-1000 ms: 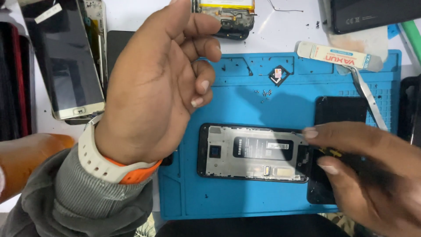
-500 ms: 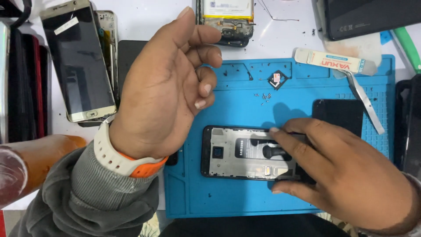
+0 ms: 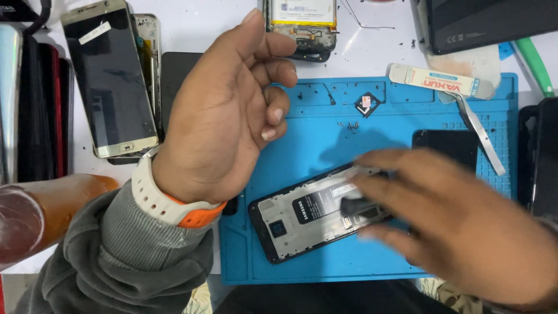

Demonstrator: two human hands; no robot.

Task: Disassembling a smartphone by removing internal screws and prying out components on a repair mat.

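An opened phone (image 3: 308, 215) with its back off, showing a silver inner frame, lies tilted on the blue work mat (image 3: 325, 128). My right hand (image 3: 459, 227) is blurred with motion and grips the phone's right end; a dark piece shows under its fingers. My left hand (image 3: 226, 116) hovers above the mat's left side, palm turned right, fingers loosely curled and holding nothing. It wears a white and orange watch (image 3: 157, 200) and a grey sleeve.
Tiny screws (image 3: 350, 125) and a small black square part (image 3: 367, 103) lie on the mat. Tweezers (image 3: 479, 134), a flat white tool (image 3: 442, 80) and a black panel (image 3: 444, 142) sit at the right. A gold-edged phone (image 3: 107, 81) lies left, a battery assembly (image 3: 302, 23) at top.
The phone has been turned from lying level to tilted, its right end raised toward the far side. My right hand has shifted over it. My left hand stayed raised.
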